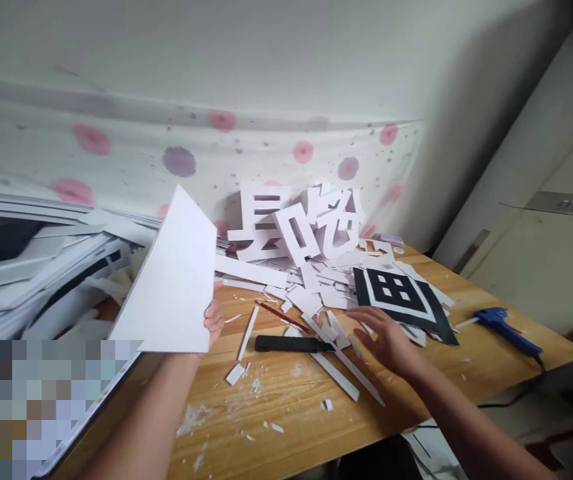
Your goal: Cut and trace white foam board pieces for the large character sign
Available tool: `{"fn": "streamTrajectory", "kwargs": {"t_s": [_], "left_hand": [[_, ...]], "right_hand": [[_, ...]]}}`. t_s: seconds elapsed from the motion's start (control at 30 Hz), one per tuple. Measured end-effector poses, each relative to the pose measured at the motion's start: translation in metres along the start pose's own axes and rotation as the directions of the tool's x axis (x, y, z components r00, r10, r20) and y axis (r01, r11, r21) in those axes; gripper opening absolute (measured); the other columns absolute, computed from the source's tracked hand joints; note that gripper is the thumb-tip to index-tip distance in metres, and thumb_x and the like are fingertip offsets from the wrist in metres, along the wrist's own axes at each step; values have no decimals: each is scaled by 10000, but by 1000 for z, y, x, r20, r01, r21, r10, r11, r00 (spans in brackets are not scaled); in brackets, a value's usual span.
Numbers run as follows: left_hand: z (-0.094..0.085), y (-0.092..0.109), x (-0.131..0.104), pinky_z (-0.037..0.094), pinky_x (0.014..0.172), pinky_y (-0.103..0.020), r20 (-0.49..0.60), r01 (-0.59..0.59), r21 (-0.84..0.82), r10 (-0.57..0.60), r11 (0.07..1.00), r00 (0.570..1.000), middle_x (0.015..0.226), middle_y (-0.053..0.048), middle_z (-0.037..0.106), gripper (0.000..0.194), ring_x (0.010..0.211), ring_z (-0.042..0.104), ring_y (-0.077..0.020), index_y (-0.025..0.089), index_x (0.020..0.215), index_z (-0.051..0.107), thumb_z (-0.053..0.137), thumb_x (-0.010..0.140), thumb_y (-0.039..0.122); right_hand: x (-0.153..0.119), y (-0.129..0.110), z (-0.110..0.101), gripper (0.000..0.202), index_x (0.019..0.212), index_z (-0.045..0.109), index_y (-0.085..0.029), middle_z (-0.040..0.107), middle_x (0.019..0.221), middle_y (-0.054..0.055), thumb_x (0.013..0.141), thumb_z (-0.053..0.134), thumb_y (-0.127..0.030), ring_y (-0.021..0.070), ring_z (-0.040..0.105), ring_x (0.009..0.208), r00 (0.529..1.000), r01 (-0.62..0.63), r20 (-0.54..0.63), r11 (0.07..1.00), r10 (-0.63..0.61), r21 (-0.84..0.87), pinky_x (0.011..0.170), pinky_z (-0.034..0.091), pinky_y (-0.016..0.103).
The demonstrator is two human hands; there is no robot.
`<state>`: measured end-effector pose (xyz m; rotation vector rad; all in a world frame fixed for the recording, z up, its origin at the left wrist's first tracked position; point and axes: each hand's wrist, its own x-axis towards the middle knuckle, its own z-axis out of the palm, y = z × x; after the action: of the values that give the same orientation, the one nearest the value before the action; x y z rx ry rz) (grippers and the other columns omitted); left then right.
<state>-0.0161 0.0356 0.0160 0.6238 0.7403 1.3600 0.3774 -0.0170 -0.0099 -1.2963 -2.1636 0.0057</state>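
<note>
The left hand (213,319) is pinching a white board (171,287) left of the black utility knife (286,344); right of it, the right hand (385,340) is hovering, grip loosely spread.

Small craft workshop — white cut-out characters (286,233), scraps (334,297), blue glue gun (509,333), wooden table (246,433)

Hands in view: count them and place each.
2: the left hand, partly hidden, holds the white board; the right hand is between the black utility knife and the blue glue gun.
</note>
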Motion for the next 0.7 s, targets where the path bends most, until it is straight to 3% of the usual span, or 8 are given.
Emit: {"fn": "streamTrajectory", "kwargs": {"t_s": [0.07, 0.17, 0.3, 0.4, 0.5, 0.6, 0.7], "left_hand": [[-2, -1, -3, 266, 370, -154, 28, 3, 28, -4, 1000, 1000, 476, 56, 357, 215, 386, 289, -57, 171, 953, 692, 521, 876, 276], [-5, 0, -5, 260, 395, -185, 54, -10, 62, 7, 998, 999, 508, 47, 356, 248, 425, 287, -69, 182, 954, 695, 559, 853, 363], [-8, -1, -4, 236, 413, -217, 76, -37, 81, 31, 996, 997, 525, 52, 313, 282, 438, 260, -80, 218, 1001, 675, 525, 882, 426], [-9, -7, -4, 266, 429, -228, 110, -12, 120, -1, 993, 994, 535, 51, 327, 380, 439, 287, -83, 206, 1019, 653, 391, 957, 474], [-9, -11, -5, 330, 446, -224, 152, 40, 200, -72, 979, 986, 594, 48, 425, 444, 449, 354, -79, 167, 1048, 614, 363, 981, 527], [-7, -13, -5, 399, 469, -225, 191, 96, 312, -162, 945, 968, 704, 28, 526, 408, 481, 424, -75, 153, 1072, 584, 456, 964, 525], [-1, -16, -7, 430, 492, -232, 201, 121, 436, -228, 892, 953, 761, 3, 573, 377, 516, 468, -83, 171, 1092, 580, 462, 967, 507]], "right_hand": [[13, -39, 17, 345, 1232, 642, -207, 639, 1261, 103, 899, 586, -280, 268, 564, 1183, 980, 119, 159, 993, -116, -12, 1020, 454, 434], [30, -84, 39, 418, 1276, 618, -218, 642, 1259, 94, 861, 652, -262, 287, 564, 1155, 918, 190, 362, 981, -160, -47, 1006, 452, 433], [44, -104, 58, 423, 1218, 657, -196, 692, 1107, 110, 804, 621, -117, 304, 607, 1055, 896, 135, 440, 982, -65, -129, 919, 487, 425], [54, -92, 58, 410, 1132, 696, -235, 711, 1025, 70, 765, 604, -79, 253, 641, 987, 902, 109, 428, 987, -48, -118, 874, 497, 346], [68, -61, 46, 318, 1061, 717, -252, 722, 1009, 50, 802, 573, -137, 223, 650, 964, 932, 53, 363, 990, -3, -129, 885, 480, 317], [83, -18, 30, 326, 1081, 712, -222, 720, 1059, 87, 794, 563, -180, 268, 647, 992, 964, -90, 232, 979, 131, -181, 890, 473, 366], [92, 18, 19, 302, 1007, 726, -192, 720, 1005, 143, 740, 586, -192, 339, 652, 959, 954, -269, 78, 942, 289, -201, 854, 473, 442]]}}
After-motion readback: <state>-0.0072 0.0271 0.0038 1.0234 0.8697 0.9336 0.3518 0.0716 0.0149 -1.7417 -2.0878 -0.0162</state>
